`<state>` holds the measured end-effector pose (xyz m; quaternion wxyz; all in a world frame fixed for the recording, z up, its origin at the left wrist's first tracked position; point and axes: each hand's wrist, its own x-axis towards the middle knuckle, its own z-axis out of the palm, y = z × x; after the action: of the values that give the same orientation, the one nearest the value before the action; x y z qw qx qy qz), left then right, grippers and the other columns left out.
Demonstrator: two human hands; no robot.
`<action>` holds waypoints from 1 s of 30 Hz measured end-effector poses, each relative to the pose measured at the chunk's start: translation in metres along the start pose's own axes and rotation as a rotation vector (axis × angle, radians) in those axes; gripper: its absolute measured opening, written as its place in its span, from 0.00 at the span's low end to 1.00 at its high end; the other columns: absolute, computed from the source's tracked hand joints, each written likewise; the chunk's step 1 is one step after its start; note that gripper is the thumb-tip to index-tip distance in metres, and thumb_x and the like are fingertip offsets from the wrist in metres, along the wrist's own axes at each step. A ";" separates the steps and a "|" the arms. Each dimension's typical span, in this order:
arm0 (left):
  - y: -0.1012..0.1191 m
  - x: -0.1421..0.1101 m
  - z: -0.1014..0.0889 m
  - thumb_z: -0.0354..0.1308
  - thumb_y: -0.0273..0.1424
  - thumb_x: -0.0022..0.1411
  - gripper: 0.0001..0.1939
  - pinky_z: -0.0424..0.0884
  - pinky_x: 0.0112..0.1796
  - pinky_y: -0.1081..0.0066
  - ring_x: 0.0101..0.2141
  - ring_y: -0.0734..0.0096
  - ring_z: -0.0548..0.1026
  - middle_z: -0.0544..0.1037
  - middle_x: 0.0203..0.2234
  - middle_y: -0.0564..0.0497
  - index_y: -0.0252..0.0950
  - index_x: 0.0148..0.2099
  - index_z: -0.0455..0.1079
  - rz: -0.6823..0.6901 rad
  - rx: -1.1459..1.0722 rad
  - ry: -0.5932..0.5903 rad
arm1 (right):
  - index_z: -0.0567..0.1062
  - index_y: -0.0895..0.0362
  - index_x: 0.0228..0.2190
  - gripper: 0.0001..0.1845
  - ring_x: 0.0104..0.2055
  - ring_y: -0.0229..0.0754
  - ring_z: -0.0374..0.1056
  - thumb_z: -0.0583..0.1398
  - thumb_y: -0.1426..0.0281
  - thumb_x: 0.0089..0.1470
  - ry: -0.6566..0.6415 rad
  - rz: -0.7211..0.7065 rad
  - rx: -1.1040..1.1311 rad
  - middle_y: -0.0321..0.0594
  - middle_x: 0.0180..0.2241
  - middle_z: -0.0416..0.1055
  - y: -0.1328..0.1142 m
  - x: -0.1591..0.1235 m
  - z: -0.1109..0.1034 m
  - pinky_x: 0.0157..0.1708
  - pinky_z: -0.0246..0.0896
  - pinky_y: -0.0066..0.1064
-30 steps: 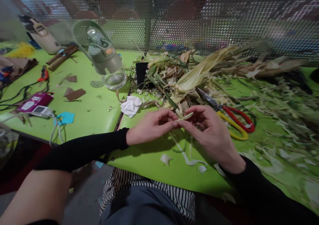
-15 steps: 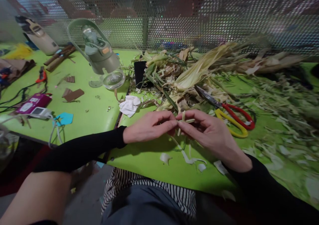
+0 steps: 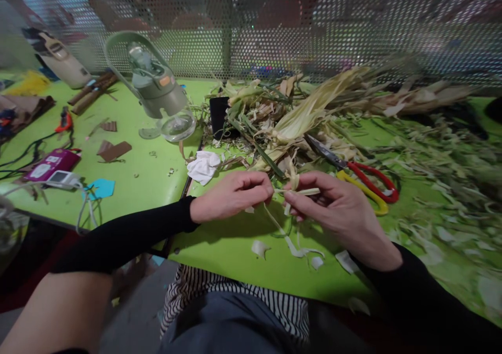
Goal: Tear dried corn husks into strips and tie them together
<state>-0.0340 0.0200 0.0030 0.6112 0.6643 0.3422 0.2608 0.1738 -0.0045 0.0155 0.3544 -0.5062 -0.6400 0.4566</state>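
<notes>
Between my hands is a small crossed piece of pale corn husk strips [image 3: 292,185]. My right hand [image 3: 339,207] pinches it between thumb and fingers where the strips cross. To its left, my left hand [image 3: 237,193] is closed in a pinch on a thin husk strip [image 3: 277,191] that runs across to the crossed piece. A loose narrow strip hangs below my left fingers down to the table. Scissors [image 3: 345,167] with one red and one yellow handle lie just beyond my right hand, their blades pointing into the husks. A large heap of dried corn husks [image 3: 309,113] lies behind both hands.
Husk shreds [image 3: 443,171] cover the right of the green table [image 3: 231,244]. A crumpled tissue [image 3: 204,167], a tilted-looking green bottle [image 3: 162,92] and a purple device [image 3: 53,164] with cables are on the left. A perforated metal screen [image 3: 196,40] stands behind.
My hands have drawn slightly apart, so a stretch of strip now shows between them. More of the crossed husk piece stands above my right fingers.
</notes>
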 end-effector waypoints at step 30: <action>-0.015 0.007 0.005 0.68 0.35 0.59 0.18 0.70 0.30 0.77 0.28 0.78 0.78 0.79 0.27 0.55 0.35 0.43 0.63 -0.094 -0.491 0.019 | 0.72 0.53 0.32 0.17 0.24 0.37 0.66 0.60 0.52 0.60 -0.072 -0.078 -0.206 0.35 0.26 0.72 0.010 0.004 0.005 0.23 0.59 0.29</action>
<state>-0.0276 0.0222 -0.0134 0.7624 0.4767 0.3049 0.3139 0.1713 -0.0010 0.0044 0.2949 -0.4981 -0.7150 0.3921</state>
